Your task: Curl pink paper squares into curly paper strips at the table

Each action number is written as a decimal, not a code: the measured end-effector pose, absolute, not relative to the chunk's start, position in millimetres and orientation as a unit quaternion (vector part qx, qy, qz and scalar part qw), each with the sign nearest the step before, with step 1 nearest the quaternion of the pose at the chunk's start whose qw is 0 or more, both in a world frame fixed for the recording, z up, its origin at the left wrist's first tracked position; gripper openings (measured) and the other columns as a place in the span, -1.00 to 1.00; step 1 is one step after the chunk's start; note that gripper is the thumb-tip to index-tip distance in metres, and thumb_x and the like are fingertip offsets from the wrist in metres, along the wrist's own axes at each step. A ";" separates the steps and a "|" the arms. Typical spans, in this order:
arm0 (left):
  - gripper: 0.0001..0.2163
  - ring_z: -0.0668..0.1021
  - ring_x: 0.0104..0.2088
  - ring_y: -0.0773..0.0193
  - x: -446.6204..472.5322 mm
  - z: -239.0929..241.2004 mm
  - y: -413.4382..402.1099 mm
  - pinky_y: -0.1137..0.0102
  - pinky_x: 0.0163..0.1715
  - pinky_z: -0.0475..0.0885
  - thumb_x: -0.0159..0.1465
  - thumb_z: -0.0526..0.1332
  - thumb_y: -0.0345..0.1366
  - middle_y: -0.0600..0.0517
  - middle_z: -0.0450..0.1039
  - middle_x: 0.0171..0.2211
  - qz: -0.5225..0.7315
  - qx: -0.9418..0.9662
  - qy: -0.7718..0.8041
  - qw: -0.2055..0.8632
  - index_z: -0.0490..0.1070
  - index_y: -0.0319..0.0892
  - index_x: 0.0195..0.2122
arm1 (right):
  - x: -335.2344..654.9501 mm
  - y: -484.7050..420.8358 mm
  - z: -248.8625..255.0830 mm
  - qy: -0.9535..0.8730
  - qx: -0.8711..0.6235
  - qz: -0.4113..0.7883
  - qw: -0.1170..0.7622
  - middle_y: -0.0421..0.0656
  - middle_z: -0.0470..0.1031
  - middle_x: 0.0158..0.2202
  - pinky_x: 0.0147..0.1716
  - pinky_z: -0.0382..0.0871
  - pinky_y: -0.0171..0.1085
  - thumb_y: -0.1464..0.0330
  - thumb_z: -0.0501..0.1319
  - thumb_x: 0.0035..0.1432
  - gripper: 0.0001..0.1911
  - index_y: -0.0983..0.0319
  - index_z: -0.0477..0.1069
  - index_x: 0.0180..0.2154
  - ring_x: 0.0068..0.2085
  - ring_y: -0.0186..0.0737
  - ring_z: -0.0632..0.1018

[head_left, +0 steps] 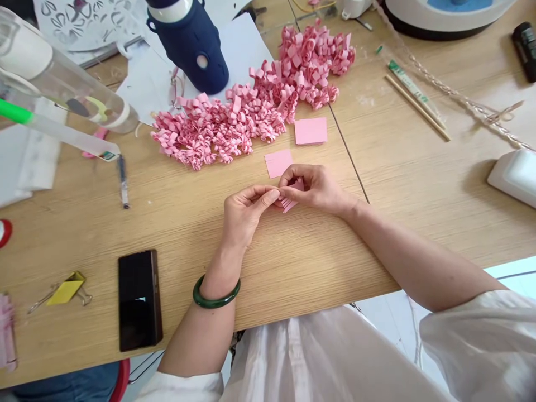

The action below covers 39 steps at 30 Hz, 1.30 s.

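Observation:
A small piece of pink paper (292,202), cut into fringe strips along one edge, is pinched between my two hands above the table. My left hand (250,209) has its thumb and forefinger pressed together at the strip ends. From the other side my right hand (320,190) grips the sheet's body, its fingertips meeting the left ones and covering part of it. Just beyond the hands lies a pink paper piece (278,163) with slits at its left edge. A stack of pink paper rectangles (310,131) sits further back, beside a long heap of curled pink paper fringes (234,120).
A navy bottle (190,47) stands behind the heap, and a clear bottle (84,84) is at the left. Nearer me are a phone (139,301) and a yellow binder clip (69,289). Wooden chopsticks (419,109) and a twisted cord (456,95) lie at the right.

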<state>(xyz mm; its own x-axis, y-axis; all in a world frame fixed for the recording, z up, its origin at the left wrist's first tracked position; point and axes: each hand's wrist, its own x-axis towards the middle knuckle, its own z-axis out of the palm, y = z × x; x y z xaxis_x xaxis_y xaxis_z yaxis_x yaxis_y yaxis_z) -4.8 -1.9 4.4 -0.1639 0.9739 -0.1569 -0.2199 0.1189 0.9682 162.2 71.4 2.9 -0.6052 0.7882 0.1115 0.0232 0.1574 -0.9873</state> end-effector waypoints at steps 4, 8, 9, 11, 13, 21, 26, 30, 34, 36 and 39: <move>-0.85 0.64 -0.46 0.34 -6.3 4.4 -2.2 0.43 -0.35 0.62 0.10 0.50 -0.21 0.04 0.64 -0.45 0.559 0.365 0.512 0.541 0.65 -0.15 -0.38 | 163.2 72.9 2.6 -0.701 -0.283 0.565 0.329 -0.15 0.52 -0.37 -0.35 0.36 -0.34 0.11 0.36 0.18 -0.64 0.30 0.48 -0.38 -0.34 -0.33 0.46; -0.86 0.63 -0.47 0.36 -7.1 5.4 -2.4 0.45 -0.35 0.62 0.11 0.50 -0.21 0.05 0.63 -0.46 0.561 0.371 0.507 0.539 0.65 -0.14 -0.38 | 163.4 72.3 2.1 -0.688 -0.284 0.584 0.325 -0.13 0.54 -0.36 -0.36 0.40 -0.34 0.09 0.37 0.16 -0.63 0.30 0.48 -0.36 -0.33 -0.31 0.49; -0.86 0.63 -0.47 0.36 -6.9 5.6 -2.4 0.44 -0.36 0.62 0.12 0.49 -0.21 0.05 0.63 -0.46 0.563 0.374 0.505 0.537 0.65 -0.14 -0.38 | 163.1 71.6 2.1 -0.676 -0.283 0.599 0.323 -0.13 0.54 -0.36 -0.35 0.43 -0.33 0.09 0.38 0.16 -0.62 0.30 0.48 -0.35 -0.33 -0.30 0.51; -0.85 0.63 -0.46 0.34 -6.2 5.3 -2.2 0.42 -0.35 0.62 0.14 0.48 -0.20 0.05 0.63 -0.45 0.568 0.376 0.506 0.529 0.64 -0.15 -0.38 | 162.0 69.9 2.1 -0.648 -0.277 0.635 0.317 -0.12 0.55 -0.37 -0.34 0.48 -0.30 0.07 0.39 0.15 -0.60 0.30 0.46 -0.33 -0.34 -0.28 0.54; -0.84 0.64 -0.43 0.32 -5.2 4.2 -2.0 0.40 -0.34 0.63 0.16 0.46 -0.18 0.04 0.64 -0.42 0.574 0.377 0.516 0.512 0.64 -0.16 -0.36 | 160.8 68.7 1.9 -0.624 -0.271 0.662 0.316 -0.12 0.55 -0.38 -0.35 0.51 -0.29 0.06 0.40 0.14 -0.58 0.31 0.45 -0.30 -0.36 -0.28 0.56; -0.83 0.64 -0.37 0.34 -2.0 -2.5 -2.0 0.45 -0.29 0.58 0.17 0.46 -0.18 0.05 0.64 -0.37 0.610 0.369 0.547 0.439 0.62 -0.16 -0.34 | 160.5 73.8 -1.5 -0.637 -0.292 0.612 0.368 -0.14 0.53 -0.25 -0.38 0.40 -0.35 0.05 0.41 0.12 -0.54 0.30 0.46 -0.18 -0.36 -0.37 0.47; -0.84 0.63 -0.41 0.35 -1.4 -3.7 -1.7 0.46 -0.32 0.58 0.17 0.45 -0.17 0.07 0.64 -0.39 0.610 0.369 0.558 0.424 0.62 -0.15 -0.35 | 160.0 73.3 -1.4 -0.670 -0.301 0.583 0.348 -0.16 0.54 -0.35 -0.40 0.36 -0.34 0.08 0.38 0.15 -0.60 0.32 0.51 -0.26 -0.38 -0.35 0.46; -0.85 0.64 -0.38 0.34 -1.1 -4.4 -3.2 0.45 -0.28 0.59 0.19 0.44 -0.18 0.07 0.65 -0.37 0.596 0.396 0.561 0.416 0.63 -0.15 -0.33 | 158.1 69.8 -2.1 -0.634 -0.294 0.628 0.342 -0.14 0.59 -0.35 -0.35 0.50 -0.30 0.09 0.39 0.14 -0.62 0.30 0.49 -0.29 -0.34 -0.28 0.57; -0.82 0.64 -0.36 0.33 -0.4 -3.2 -5.1 0.43 -0.24 0.60 0.20 0.43 -0.15 0.06 0.65 -0.35 0.582 0.405 0.573 0.411 0.63 -0.15 -0.32 | 157.1 67.0 0.3 -0.580 -0.300 0.686 0.320 -0.16 0.60 -0.39 -0.37 0.60 -0.27 0.10 0.44 0.09 -0.62 0.26 0.45 -0.31 -0.38 -0.25 0.63; -0.79 0.65 -0.34 0.30 0.3 -1.5 -5.5 0.41 -0.23 0.61 0.22 0.41 -0.11 0.03 0.66 -0.34 0.572 0.402 0.581 0.416 0.63 -0.16 -0.30 | 156.7 66.7 1.6 -0.571 -0.307 0.690 0.320 -0.18 0.59 -0.41 -0.38 0.62 -0.28 0.11 0.45 0.07 -0.62 0.25 0.44 -0.31 -0.39 -0.25 0.63; -0.73 0.67 -0.30 0.25 1.0 0.9 -5.6 0.38 -0.24 0.62 0.27 0.34 -0.05 -0.02 0.67 -0.29 0.565 0.396 0.583 0.430 0.64 -0.17 -0.25 | 156.1 67.5 2.5 -0.566 -0.314 0.690 0.323 -0.22 0.57 -0.44 -0.40 0.62 -0.29 0.11 0.47 0.04 -0.61 0.25 0.44 -0.32 -0.42 -0.27 0.62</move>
<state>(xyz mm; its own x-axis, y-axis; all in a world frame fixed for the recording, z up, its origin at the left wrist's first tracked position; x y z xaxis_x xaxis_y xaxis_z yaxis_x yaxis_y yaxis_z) 1.0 -5.6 0.9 -0.3181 0.9465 -0.0546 -0.0235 0.0497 0.9985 156.1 67.5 2.5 -0.5934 0.8020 -0.0687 -0.0903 -0.1512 -0.9844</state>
